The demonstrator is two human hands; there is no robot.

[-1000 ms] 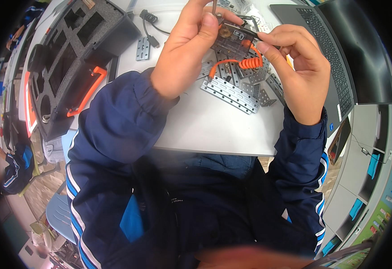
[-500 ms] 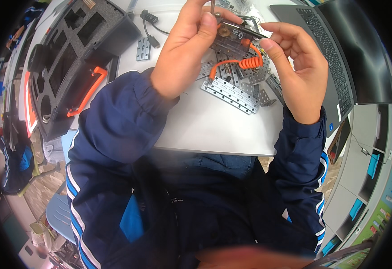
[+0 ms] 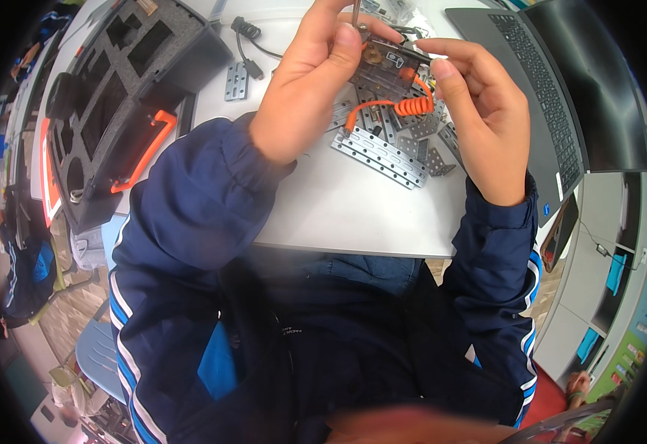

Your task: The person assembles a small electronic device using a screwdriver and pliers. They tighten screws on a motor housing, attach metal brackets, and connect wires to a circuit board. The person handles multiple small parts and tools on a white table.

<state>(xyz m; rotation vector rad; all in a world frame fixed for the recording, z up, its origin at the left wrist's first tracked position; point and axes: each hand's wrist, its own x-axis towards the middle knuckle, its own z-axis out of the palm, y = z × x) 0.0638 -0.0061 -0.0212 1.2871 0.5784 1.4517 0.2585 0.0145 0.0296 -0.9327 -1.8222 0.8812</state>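
Note:
A dark see-through module [image 3: 381, 72] with a brass-coloured gear inside is held up over the far part of the table. My left hand [image 3: 316, 74] is closed on its left side, thumb pressed at its upper corner. A thin metal shaft [image 3: 355, 13], like a screwdriver's, stands upright by that thumb; its upper end is out of view. My right hand [image 3: 490, 111] pinches the black bar-like edge [image 3: 416, 54] at the module's right, between thumb and forefinger. An orange coiled cable [image 3: 414, 106] hangs from the module toward a silver perforated channel [image 3: 379, 157] on the table.
Several perforated metal plates [image 3: 434, 159] lie under the module. Left stands a black case [image 3: 135, 96] with cut foam and an orange handle [image 3: 162, 133]. A small metal plate [image 3: 236, 81] and black coiled cable [image 3: 247, 29] lie beside it. An open laptop [image 3: 530, 74] is at right.
My right hand has shifted slightly left, its fingertips further along the module's edge. My left hand stays nearly still. At the lower right, another person's hand and something red have come into view.

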